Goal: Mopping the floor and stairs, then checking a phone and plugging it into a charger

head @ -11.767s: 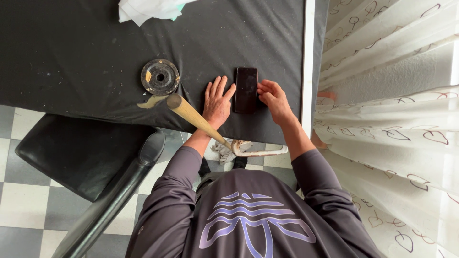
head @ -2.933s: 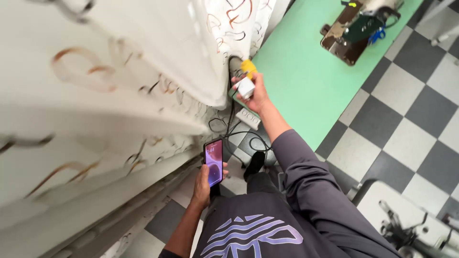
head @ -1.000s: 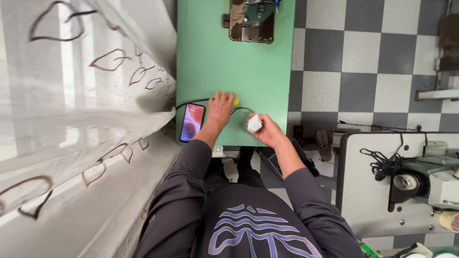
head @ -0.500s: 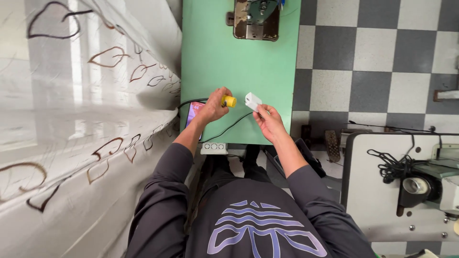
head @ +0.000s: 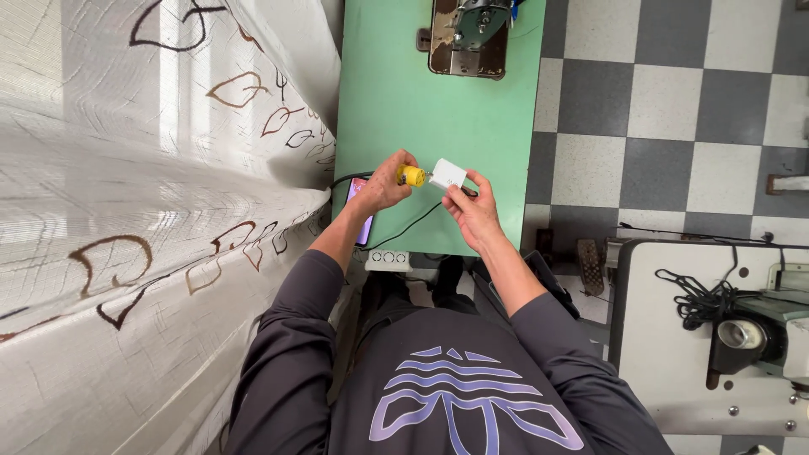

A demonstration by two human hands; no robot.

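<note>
Head view, looking straight down: you sit at the near edge of a green counter (head: 438,101), both arms in dark grey sleeves reaching forward over it. Your left hand (head: 383,185) is closed, fingers pinching a small yellow plug (head: 410,175). Your right hand (head: 472,211) pinches a white charger (head: 447,173) by its near side, thumb and fingertips pressed on it. Plug and charger meet tip to tip just above the counter, between your two hands. A black cable (head: 404,227) runs from the hands down across the counter toward its near edge, and another stretch of it curves off to the left behind your left wrist.

A phone (head: 361,221) with a lit pinkish screen lies on the counter under your left forearm, which hides most of it. A white power strip (head: 388,259) sits at the counter's near edge, just beyond your knees. At the far end of the counter stands a sewing machine (head: 468,34), well apart from your hands.

A pale curtain (head: 152,211) with brown leaf outlines fills the left side and presses against the counter's left edge. To the right lies a grey-and-white checkered floor (head: 674,126). At lower right, a second white counter (head: 674,337) carries a coil of black cord (head: 699,295) and another machine (head: 758,337), only partly in view.
</note>
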